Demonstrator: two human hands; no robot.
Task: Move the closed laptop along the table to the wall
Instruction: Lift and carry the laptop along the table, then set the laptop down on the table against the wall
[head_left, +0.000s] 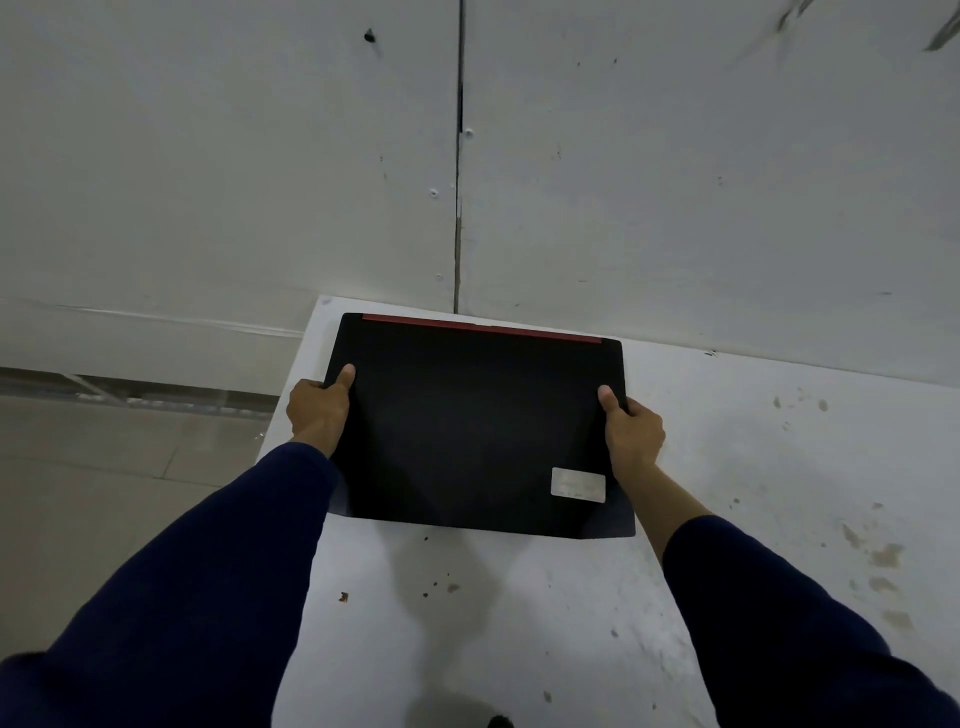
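A closed black laptop (475, 421) with a red strip along its far edge and a pale sticker near its front right corner lies on the white table (519, 623). Its far edge sits close to the white wall (675, 182), with a thin strip of table showing between them. My left hand (319, 410) grips the laptop's left side, thumb on the lid. On the right side, my right hand (631, 431) holds the edge the same way. The fingers of both hands are hidden under the sides.
The table's left edge runs just beside my left hand, with tiled floor (104, 467) below it. Stains and small specks mark the table surface to the right and in front. A vertical seam (458, 182) divides the wall panels.
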